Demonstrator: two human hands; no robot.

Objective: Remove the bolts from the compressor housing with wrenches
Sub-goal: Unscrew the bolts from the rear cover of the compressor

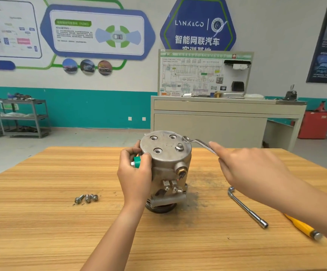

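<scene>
A grey metal compressor housing (168, 165) stands upright on the wooden table (61, 222). Its round top has three empty bolt holes and one bolt (179, 147) still standing in it at the right. My left hand (136, 173) grips the housing's left side, around a green-capped port (137, 161). My right hand (244, 169) holds the handle of a flat offset ring wrench (196, 142). The wrench's ring end hovers at the top's far right edge, just beyond the bolt. Three removed bolts (87, 198) lie together on the table to the left.
An L-shaped socket wrench (246, 207) lies on the table to the right of the housing. A yellow-handled tool (303, 227) lies partly under my right forearm. Beyond the table stand a beige workbench (227, 114) and grey shelf carts (22, 118).
</scene>
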